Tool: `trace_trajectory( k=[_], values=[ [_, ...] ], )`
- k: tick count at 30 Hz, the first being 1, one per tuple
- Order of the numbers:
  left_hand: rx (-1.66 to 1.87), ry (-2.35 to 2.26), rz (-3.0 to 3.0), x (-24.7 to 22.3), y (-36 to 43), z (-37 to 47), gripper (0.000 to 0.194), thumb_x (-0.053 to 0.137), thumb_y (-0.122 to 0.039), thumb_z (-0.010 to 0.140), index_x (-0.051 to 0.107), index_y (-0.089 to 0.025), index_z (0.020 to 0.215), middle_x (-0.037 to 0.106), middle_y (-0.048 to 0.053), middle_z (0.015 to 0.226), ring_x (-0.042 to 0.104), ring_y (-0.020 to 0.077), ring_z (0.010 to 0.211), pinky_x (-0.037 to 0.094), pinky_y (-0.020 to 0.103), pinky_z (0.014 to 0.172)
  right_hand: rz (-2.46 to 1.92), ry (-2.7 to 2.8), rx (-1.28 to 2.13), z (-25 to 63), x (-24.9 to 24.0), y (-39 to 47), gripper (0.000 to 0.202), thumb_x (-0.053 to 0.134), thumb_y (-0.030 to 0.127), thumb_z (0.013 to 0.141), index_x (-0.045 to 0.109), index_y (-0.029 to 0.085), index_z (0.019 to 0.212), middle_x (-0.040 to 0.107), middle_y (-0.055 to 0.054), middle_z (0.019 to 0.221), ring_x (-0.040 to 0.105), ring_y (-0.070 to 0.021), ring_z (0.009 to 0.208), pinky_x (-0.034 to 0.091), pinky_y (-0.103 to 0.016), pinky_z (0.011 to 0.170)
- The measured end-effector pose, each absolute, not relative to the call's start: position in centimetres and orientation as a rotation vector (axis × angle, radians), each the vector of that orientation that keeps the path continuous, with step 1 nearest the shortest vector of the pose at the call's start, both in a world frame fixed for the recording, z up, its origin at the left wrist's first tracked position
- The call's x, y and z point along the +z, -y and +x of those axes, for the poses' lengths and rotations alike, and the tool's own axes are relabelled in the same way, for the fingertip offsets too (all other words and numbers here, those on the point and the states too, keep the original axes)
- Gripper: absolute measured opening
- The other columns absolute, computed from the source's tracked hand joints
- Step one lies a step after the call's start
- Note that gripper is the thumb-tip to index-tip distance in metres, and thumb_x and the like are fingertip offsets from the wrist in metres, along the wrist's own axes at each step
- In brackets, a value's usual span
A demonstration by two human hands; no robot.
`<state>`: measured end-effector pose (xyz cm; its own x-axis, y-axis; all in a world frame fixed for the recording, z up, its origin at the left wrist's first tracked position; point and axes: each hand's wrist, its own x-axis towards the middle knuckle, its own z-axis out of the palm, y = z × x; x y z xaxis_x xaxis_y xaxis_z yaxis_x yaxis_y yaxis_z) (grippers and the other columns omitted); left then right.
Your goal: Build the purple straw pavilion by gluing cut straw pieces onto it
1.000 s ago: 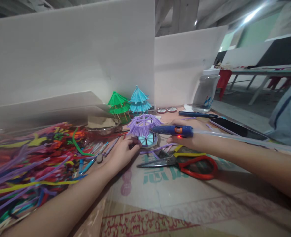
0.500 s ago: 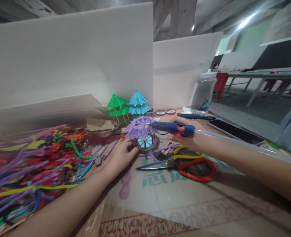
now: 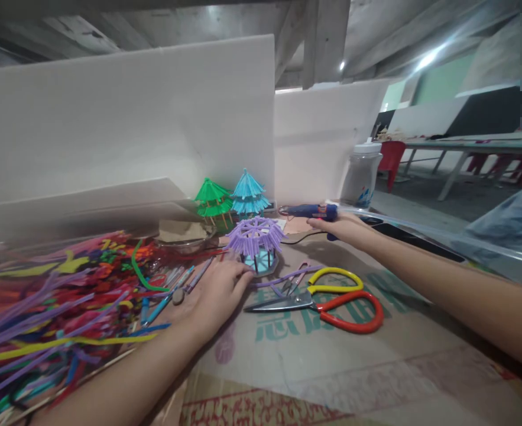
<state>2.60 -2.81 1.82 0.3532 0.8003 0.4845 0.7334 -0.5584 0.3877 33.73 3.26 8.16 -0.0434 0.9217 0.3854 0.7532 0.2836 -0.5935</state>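
A small model pavilion point(image 3: 256, 236) with a purple fringed roof and pale blue base stands mid-table. My left hand point(image 3: 225, 281) is closed at the left side of its base, thumb toward the front; some fingertips are hidden. To the right and behind, my right hand point(image 3: 347, 229) grips a dark blue glue gun point(image 3: 307, 211), its nozzle pointing left and apart from the roof. A red light glows below the gun's body. Scissors point(image 3: 305, 302) with yellow and red handles lie in front of the pavilion, beside purple pipe cleaners point(image 3: 287, 276).
Green point(image 3: 213, 198) and blue point(image 3: 247, 192) model pavilions stand behind. A heap of coloured pipe cleaners point(image 3: 65, 307) covers the left, with pens point(image 3: 163, 305) beside it. A water bottle point(image 3: 362, 174) and a phone point(image 3: 418, 241) are at right. White boards point(image 3: 123, 130) rise behind.
The glue gun in my right hand has moved right and back, away from the purple roof. My left hand stays at the pavilion's base. The view has tilted slightly upward.
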Motion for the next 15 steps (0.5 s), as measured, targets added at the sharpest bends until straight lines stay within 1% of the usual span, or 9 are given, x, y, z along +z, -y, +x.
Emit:
trace_trajectory(
  k=[1,3,6,8,10,11,13,14,15],
  values=[
    [0.973,-1.369,2.566,1.9,3.1,2.8,0.023,0.051,-0.031,0.095,0.068,-0.018,0.086,0.072,0.007,0.089,0.063,0.0238,0.088,0.045,0.037,0.084,-1.602,1.784,0.304,33.9,8.0,-4.1,0.043,0.066,0.054,0.081,0.073,0.016,0.099,0.073,-0.007,0.081,0.067,-0.023,0.074,0.052,-0.033,0.065],
    [0.958,-1.294,2.66,2.2,3.5,3.1,0.023,0.049,-0.027,0.095,0.068,-0.019,0.086,0.073,0.007,0.088,0.063,0.0234,0.087,0.045,0.036,0.084,-1.683,1.745,0.338,34.0,7.7,-5.7,0.045,0.069,0.053,0.079,0.074,0.014,0.1,0.073,-0.008,0.079,0.067,-0.0238,0.076,0.051,-0.032,0.066],
    [0.98,-1.22,2.668,2.2,3.5,3.1,0.023,0.048,-0.022,0.094,0.069,-0.02,0.086,0.074,0.008,0.087,0.065,0.0224,0.085,0.047,0.035,0.08,-1.682,1.783,0.395,33.5,7.5,-8.4,0.043,0.071,0.051,0.079,0.075,0.013,0.099,0.074,-0.009,0.086,0.067,-0.0242,0.083,0.05,-0.031,0.07],
    [1.031,-1.193,2.594,2.0,3.1,3.0,0.02,0.052,-0.023,0.092,0.071,-0.02,0.087,0.075,0.008,0.088,0.067,0.0225,0.085,0.049,0.034,0.08,-1.696,1.821,0.43,32.8,7.3,-9.9,0.041,0.074,0.049,0.078,0.075,0.011,0.093,0.074,-0.011,0.087,0.067,-0.0257,0.085,0.05,-0.031,0.071],
    [1.085,-1.214,2.495,1.7,2.7,2.8,0.016,0.057,-0.026,0.089,0.072,-0.021,0.087,0.076,0.006,0.09,0.068,0.022,0.086,0.051,0.035,0.083,-1.685,1.875,0.467,32.0,7.1,-10.8,0.036,0.073,0.046,0.082,0.074,0.011,0.093,0.073,-0.009,0.089,0.067,-0.0243,0.087,0.051,-0.03,0.074],
    [1.094,-1.229,2.455,1.5,2.6,2.8,0.016,0.058,-0.027,0.088,0.072,-0.022,0.085,0.076,0.006,0.089,0.069,0.0217,0.085,0.052,0.034,0.082,-1.678,1.9,0.475,31.6,6.9,-11.0,0.034,0.071,0.044,0.085,0.073,0.012,0.096,0.073,-0.008,0.094,0.067,-0.0231,0.089,0.053,-0.031,0.077],
    [1.105,-1.265,2.4,1.4,2.5,2.8,0.017,0.058,-0.03,0.088,0.073,-0.022,0.082,0.076,0.005,0.085,0.069,0.0216,0.082,0.053,0.033,0.079,-1.684,1.926,0.459,30.8,6.5,-11.1,0.032,0.062,0.039,0.094,0.065,0.014,0.112,0.067,-0.006,0.11,0.066,-0.0218,0.095,0.056,-0.039,0.082],
    [1.105,-1.282,2.389,1.4,2.5,2.9,0.018,0.059,-0.032,0.087,0.072,-0.023,0.08,0.076,0.004,0.083,0.069,0.0218,0.081,0.053,0.033,0.077,-1.676,1.928,0.43,30.5,6.3,-11.0,0.033,0.06,0.036,0.095,0.061,0.015,0.12,0.064,-0.008,0.119,0.065,-0.0214,0.1,0.056,-0.041,0.084],
    [1.091,-1.294,2.386,1.5,2.5,2.9,0.019,0.059,-0.034,0.087,0.073,-0.023,0.08,0.076,0.004,0.082,0.069,0.0221,0.08,0.053,0.034,0.077,-1.674,1.933,0.4,30.3,6.1,-10.9,0.033,0.06,0.036,0.096,0.06,0.016,0.123,0.062,-0.009,0.122,0.064,-0.0223,0.103,0.056,-0.042,0.086]
  ],
)
